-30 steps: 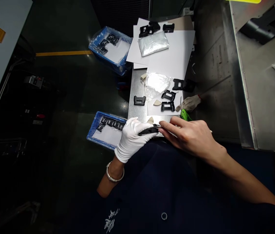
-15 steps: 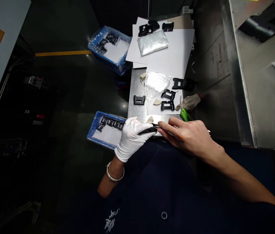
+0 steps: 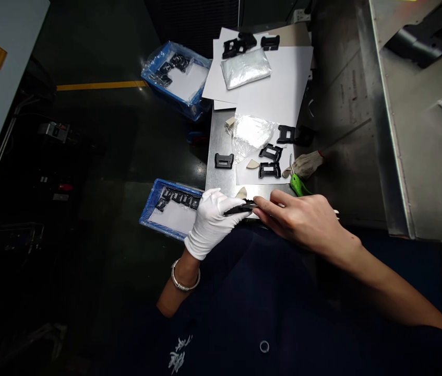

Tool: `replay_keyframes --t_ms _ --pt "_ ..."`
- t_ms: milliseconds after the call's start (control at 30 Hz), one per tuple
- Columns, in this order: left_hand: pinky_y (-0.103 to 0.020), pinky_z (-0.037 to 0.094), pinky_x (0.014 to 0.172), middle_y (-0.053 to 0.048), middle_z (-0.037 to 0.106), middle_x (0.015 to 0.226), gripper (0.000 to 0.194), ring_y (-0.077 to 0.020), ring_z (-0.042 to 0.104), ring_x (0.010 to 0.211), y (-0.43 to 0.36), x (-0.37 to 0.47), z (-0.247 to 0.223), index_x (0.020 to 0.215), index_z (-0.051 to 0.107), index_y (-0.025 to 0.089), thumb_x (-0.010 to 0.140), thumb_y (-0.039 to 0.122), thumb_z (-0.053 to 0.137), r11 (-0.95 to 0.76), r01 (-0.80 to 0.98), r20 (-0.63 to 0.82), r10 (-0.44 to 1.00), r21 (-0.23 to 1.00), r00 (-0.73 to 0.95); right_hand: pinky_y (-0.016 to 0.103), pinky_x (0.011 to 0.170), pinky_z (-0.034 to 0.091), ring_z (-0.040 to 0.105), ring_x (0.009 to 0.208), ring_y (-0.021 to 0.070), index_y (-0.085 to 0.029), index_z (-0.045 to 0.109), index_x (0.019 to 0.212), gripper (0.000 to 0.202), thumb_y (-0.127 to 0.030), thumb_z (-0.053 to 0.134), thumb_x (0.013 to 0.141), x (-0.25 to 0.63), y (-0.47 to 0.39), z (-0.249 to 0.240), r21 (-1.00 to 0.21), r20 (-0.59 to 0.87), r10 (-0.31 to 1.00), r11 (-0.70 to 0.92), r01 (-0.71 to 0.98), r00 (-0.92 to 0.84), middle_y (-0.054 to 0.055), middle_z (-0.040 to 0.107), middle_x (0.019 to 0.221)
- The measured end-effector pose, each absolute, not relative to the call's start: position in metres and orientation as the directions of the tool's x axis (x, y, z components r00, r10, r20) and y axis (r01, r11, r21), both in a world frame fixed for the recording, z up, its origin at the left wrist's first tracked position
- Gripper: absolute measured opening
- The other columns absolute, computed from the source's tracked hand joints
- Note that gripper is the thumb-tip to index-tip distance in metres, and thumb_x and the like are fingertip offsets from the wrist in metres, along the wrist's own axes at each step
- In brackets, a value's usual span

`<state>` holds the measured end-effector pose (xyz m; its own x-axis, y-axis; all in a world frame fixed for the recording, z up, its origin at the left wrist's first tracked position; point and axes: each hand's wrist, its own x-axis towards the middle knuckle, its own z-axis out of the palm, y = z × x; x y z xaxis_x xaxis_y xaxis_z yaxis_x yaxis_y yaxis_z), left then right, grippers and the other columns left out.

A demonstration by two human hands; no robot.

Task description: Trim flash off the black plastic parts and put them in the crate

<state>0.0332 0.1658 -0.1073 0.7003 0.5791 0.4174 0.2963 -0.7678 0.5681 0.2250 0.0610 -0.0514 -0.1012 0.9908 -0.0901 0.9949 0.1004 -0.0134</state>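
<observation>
My left hand, in a white glove, is closed around a black plastic part held nearly edge-on above the front of the bench. At the part's right end, the bare fingers of my right hand pinch its edge; whether a small tool is also between them is hidden. Just beyond the held part lies a beige scrap. A black frame-shaped part rests on bare metal, and another frame part sits on white paper beside a second beige piece. A green-handled tool lies past my right hand.
Left of the bench stand a near blue bin and a far blue bin, both plastic-lined with black parts inside. Clear plastic film, a plastic-wrapped packet and a work glove lie on the bench. A metal cabinet rises at right.
Both hands stay at the same spot with the black plastic part between them. My right fingers have shifted only very slightly; everything on the bench is unmoved.
</observation>
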Motion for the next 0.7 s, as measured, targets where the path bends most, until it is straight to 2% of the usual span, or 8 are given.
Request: replay_keyframes --t_ms 100,333,567,700 --pt "-0.039 0.056 0.083 -0.001 0.075 0.079 0.014 -0.0184 0.066 0.072 0.1665 0.034 -0.1057 0.094 0.073 0.022 0.088 0.034 0.078 -0.779 0.276 0.436 0.564 0.563 0.701 0.034 0.056 0.011 0.036 0.054 0.0113 -0.025 0.071 0.117 0.051 -0.048 0.026 0.11 0.2248 0.063 -0.054 -0.011 -0.068 0.994 0.087 0.996 -0.088 0.004 0.066 0.086" --pt "-0.044 0.056 0.082 0.002 0.076 0.08 0.012 -0.0213 0.068 0.068 0.1687 0.0348 -0.1094 0.1 0.069 0.03 0.09 0.035 0.076 -0.812 0.261 0.48 0.533 0.523 0.697 0.035 0.056 0.01 0.033 0.052 0.0103 -0.023 0.07 0.113 0.052 -0.047 0.024 0.11 0.2229 0.0671 -0.0539 0.003 -0.096 0.992 0.084 0.996 -0.083 0.005 0.066 0.087" --pt "-0.048 0.056 0.083 0.001 0.078 0.082 0.01 -0.0238 0.071 0.07 0.1699 0.0337 -0.1128 0.101 0.07 0.032 0.093 0.037 0.072 -0.799 0.277 0.435 0.541 0.534 0.72 0.034 0.054 0.01 0.038 0.053 0.0119 -0.023 0.068 0.116 0.049 -0.045 0.024 0.111 0.2221 0.0676 -0.0501 0.047 -0.145 0.983 0.119 0.992 -0.111 0.004 0.068 0.091" --pt "-0.05 0.056 0.086 0.001 0.079 0.083 0.012 -0.0244 0.072 0.07 0.1709 0.0332 -0.1149 0.103 0.071 0.034 0.092 0.038 0.072 -0.784 0.289 0.414 0.556 0.55 0.721 0.034 0.055 0.009 0.037 0.052 0.011 -0.022 0.068 0.115 0.049 -0.045 0.025 0.111 0.2226 0.067 -0.0532 0.017 -0.133 0.985 0.117 0.993 -0.114 0.005 0.068 0.091"
